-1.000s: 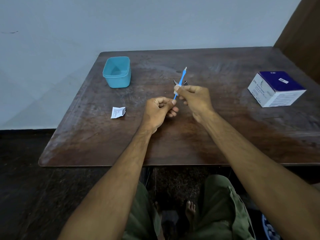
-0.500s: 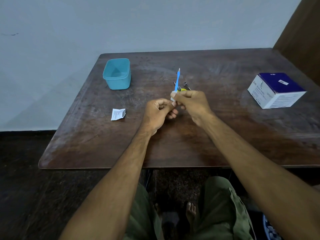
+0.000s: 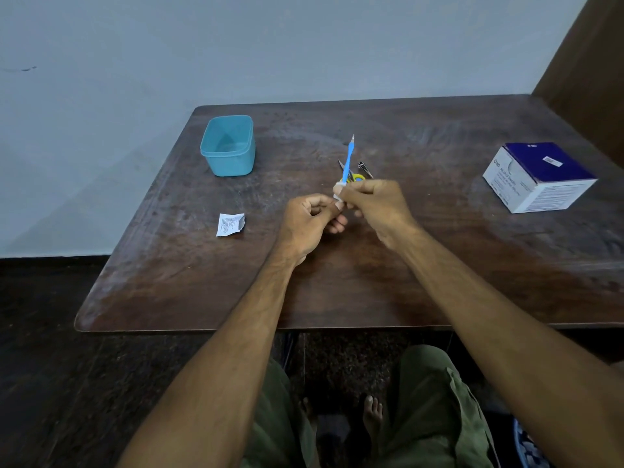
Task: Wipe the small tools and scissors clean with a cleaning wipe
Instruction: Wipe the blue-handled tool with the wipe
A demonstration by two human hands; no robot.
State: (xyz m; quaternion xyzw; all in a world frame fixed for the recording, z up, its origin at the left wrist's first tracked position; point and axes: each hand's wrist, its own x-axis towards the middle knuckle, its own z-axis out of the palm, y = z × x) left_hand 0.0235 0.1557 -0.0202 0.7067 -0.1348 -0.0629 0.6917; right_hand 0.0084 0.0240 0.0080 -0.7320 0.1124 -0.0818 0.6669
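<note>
A slim blue tool (image 3: 347,160) with a metal tip stands nearly upright above the middle of the table. My left hand (image 3: 312,222) pinches its lower end. My right hand (image 3: 374,204) pinches a white cleaning wipe (image 3: 338,191) wrapped round the tool's shaft, just above the left fingers. Behind the hands, yellow-handled scissors (image 3: 357,177) and a small metal tool (image 3: 365,168) lie on the table, partly hidden by the blue tool and my right hand.
On the dark wooden table (image 3: 439,265), a teal plastic tub (image 3: 229,146) stands at the back left. A torn white wipe sachet (image 3: 230,224) lies left of my hands. A blue-and-white wipe box (image 3: 537,177) sits at the right.
The blue tool has swung from leaning right to nearly upright. The wipe in my right hand has slid slightly down the shaft toward my left hand.
</note>
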